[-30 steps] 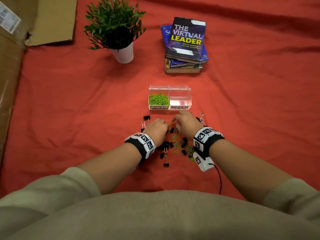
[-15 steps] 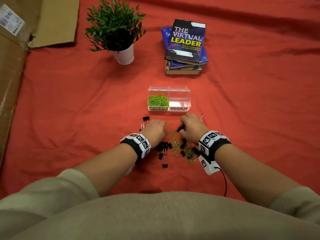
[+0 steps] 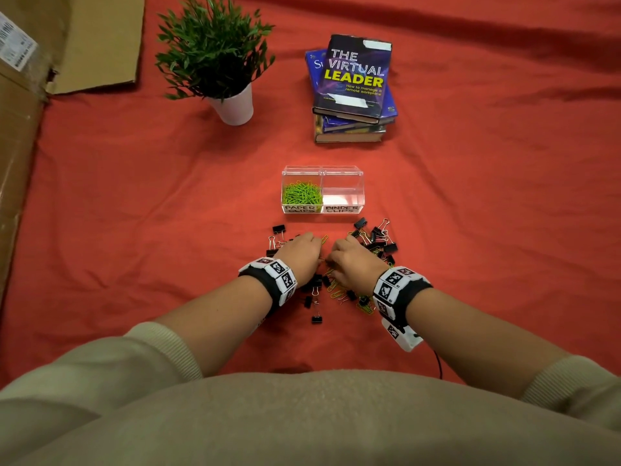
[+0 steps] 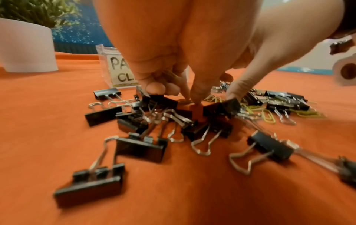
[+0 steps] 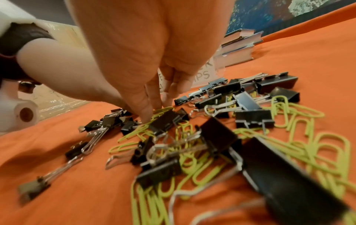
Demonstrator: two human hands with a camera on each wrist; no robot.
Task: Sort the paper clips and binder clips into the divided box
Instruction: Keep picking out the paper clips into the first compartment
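Note:
A clear divided box (image 3: 322, 169) stands on the red cloth; its left half holds green paper clips (image 3: 301, 194), and its right half, labelled binder clips, holds nothing. In front of it lies a mixed pile of black binder clips (image 3: 376, 240) and loose green paper clips (image 5: 300, 121). My left hand (image 3: 314, 245) is over the pile's left side, fingers curled round a few paper clips (image 4: 170, 74), index tip on the cloth. My right hand (image 3: 336, 255), close beside it, pinches at a green paper clip (image 5: 163, 109) among binder clips (image 5: 217, 137).
A potted plant (image 3: 233, 105) stands at the back left and a stack of books (image 3: 353, 89) behind the box. Cardboard (image 3: 20, 129) runs along the left edge. More binder clips (image 4: 142, 149) lie under and behind my left wrist.
My right hand has shifted left and back toward the pile's middle, uncovering binder clips on the right. Both hands now sit close together. The box has not moved.

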